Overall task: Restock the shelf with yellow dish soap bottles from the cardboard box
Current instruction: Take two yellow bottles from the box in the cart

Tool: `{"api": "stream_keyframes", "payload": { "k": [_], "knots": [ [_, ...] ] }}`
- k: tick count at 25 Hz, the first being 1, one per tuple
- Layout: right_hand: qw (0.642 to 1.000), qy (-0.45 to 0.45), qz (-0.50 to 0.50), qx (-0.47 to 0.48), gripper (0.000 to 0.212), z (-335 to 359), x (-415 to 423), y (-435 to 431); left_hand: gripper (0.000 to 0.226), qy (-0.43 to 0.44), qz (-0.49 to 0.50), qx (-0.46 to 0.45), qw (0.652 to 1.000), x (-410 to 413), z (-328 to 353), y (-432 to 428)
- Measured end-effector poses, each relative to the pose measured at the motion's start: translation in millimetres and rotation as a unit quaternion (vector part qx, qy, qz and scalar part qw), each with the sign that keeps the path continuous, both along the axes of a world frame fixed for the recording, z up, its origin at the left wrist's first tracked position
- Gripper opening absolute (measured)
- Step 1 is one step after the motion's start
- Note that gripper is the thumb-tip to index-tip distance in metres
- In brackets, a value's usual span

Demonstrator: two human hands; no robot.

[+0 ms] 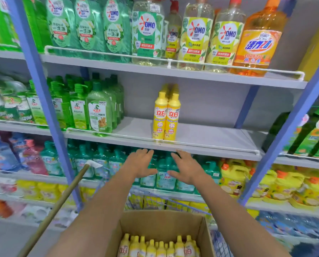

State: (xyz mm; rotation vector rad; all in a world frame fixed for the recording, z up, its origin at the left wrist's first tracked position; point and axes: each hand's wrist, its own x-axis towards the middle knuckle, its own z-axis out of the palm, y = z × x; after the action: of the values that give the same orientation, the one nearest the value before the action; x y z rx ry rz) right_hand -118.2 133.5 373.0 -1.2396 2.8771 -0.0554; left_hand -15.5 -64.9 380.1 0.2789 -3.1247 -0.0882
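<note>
Two rows of yellow dish soap bottles [166, 117] stand upright at the front of the middle shelf [210, 140], with more behind them. Just below that shelf's rail, my left hand [140, 164] and my right hand [186, 167] hover side by side, fingers spread, holding nothing. At the bottom of the view sits an open cardboard box [155, 223] packed with several yellow dish soap bottles in the box [158, 246], caps up.
Green bottles [92, 108] fill the middle shelf's left end; the shelf is bare to the right of the yellow bottles. A wooden pole [58, 204] leans across the lower left. Teal bottles [164, 175] fill the shelf behind my hands. Blue uprights [277, 141] frame the bay.
</note>
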Motion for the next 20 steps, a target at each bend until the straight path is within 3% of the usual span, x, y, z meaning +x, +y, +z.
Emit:
{"api": "stream_keyframes", "payload": {
  "k": [10,16,20],
  "knots": [
    [0.989,-0.122,0.0,0.079,0.078,-129,84,87,0.094,-0.164,0.048,0.028,0.985,108,-149,80],
    [0.973,-0.21,-0.038,0.087,0.07,-196,86,94,0.08,-0.225,0.041,0.093,0.969,111,-216,85],
    [0.953,-0.264,-0.1,0.111,0.073,-255,72,99,0.084,-0.286,0.044,0.123,0.949,99,-275,64]
  ]
}}
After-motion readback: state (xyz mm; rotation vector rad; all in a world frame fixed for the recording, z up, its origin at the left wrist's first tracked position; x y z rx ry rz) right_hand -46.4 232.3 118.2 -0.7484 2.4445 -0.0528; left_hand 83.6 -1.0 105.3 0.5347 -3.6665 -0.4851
